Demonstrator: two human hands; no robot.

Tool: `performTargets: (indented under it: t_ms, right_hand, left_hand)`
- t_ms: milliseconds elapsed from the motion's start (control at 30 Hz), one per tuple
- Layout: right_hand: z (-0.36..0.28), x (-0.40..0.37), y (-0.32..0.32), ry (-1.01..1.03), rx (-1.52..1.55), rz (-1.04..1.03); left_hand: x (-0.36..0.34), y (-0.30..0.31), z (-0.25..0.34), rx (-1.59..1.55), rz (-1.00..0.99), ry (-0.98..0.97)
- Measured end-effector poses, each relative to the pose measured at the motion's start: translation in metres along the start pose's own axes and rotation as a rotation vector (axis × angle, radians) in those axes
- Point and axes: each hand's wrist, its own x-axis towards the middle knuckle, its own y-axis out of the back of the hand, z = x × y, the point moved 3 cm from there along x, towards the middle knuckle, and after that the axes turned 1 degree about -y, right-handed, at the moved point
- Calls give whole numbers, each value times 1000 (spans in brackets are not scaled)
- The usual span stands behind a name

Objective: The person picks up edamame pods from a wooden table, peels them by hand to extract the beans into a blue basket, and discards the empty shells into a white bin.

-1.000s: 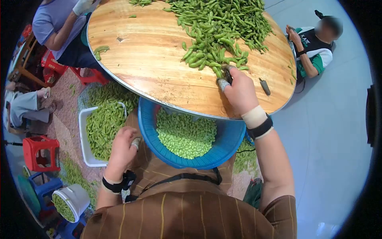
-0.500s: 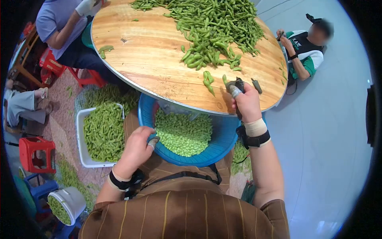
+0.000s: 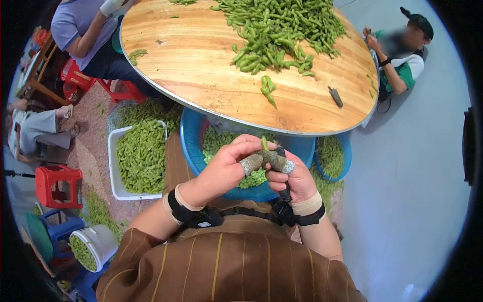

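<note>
Over a blue basin (image 3: 188, 146) of shelled green soybeans (image 3: 254, 178), my two hands meet with their wrapped thumbs close together. My left hand (image 3: 224, 163) is closed, pinching a green soybean pod (image 3: 264, 143) whose tip sticks up between the fingers. Curled around a slim black-handled tool (image 3: 285, 192), my right hand (image 3: 297, 182) meets the same pod at its thumb. The tool's working end is hidden by the fingers. Beyond them, a small cluster of pods (image 3: 268, 90) lies near the edge of the round wooden table (image 3: 201, 85).
A heap of pods (image 3: 282, 25) covers the table's far side; a dark object (image 3: 335, 96) lies nearer. At left stand a white tub (image 3: 114, 166) of pods, a red stool (image 3: 59, 186) and a tilted white bucket (image 3: 103, 241). Co-workers sit at left (image 3: 80, 30) and right (image 3: 402, 60).
My right hand has come back from the table to the basin, with the pod now between my hands. My left hand has moved right to meet it.
</note>
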Motion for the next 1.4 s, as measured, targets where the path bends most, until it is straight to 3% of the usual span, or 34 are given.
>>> performTargets:
  t_ms: [67,100,133,200,267,333,367,567,667,733,767,833,867,933,967,1067,1200,1267,1300,1400]
  right_hand:
    - [5,2,8,-37,-56,46]
    - [7,3,12,10,-267,102]
    - [12,4,19,3,-244,102]
    - [14,4,29,219,-641,181]
    - [13,-1,27,226,-590,177]
    - [11,-5,30,332,-866,185]
    - [11,-7,30,328,-854,182]
    - [10,-6,33,196,-834,119]
    - [11,-5,36,188,-773,69]
    - [13,-5,39,152,-653,51]
    - [12,-5,40,154,-647,54]
    - [13,-8,40,15,-372,-41]
    - [13,-10,41,15,-369,-40]
    - [16,-15,37,-130,-17,-179]
    - [16,-16,36,-148,-10,-167]
    - [23,-6,47,-64,-271,-63]
    - [27,-6,47,-62,-408,-69]
    - [28,-5,49,-65,-395,-43]
    - [29,-4,48,-71,-400,-50]
    - [34,-1,46,-43,-370,-11]
  left_hand:
    - [-3,-4,-10,-247,6,304]
    - [-5,-5,-17,-316,41,345]
    - [-7,-5,-21,-308,40,367]
    - [-10,-1,-27,-196,86,462]
    - [-12,1,-29,-71,132,439]
    - [-14,0,-31,63,62,485]
    - [-15,-1,-32,70,62,495]
    - [-16,-10,-39,228,9,408]
    - [-13,-8,-35,467,-44,273]
    - [-9,-11,-24,800,-110,103]
    - [-9,-12,-20,801,-118,104]
    - [-14,-12,-26,183,-50,535]
    - [-16,-9,-27,184,-52,538]
    - [-22,-8,-35,-595,-61,792]
    - [-23,-8,-38,-577,-62,802]
    - [-21,-6,-44,-377,-45,788]
    - [-26,-4,-53,-79,-107,715]
    - [-23,-4,-45,366,-170,400]
    - [-17,-9,-34,677,-208,116]
    - [-21,-13,-30,926,-181,23]
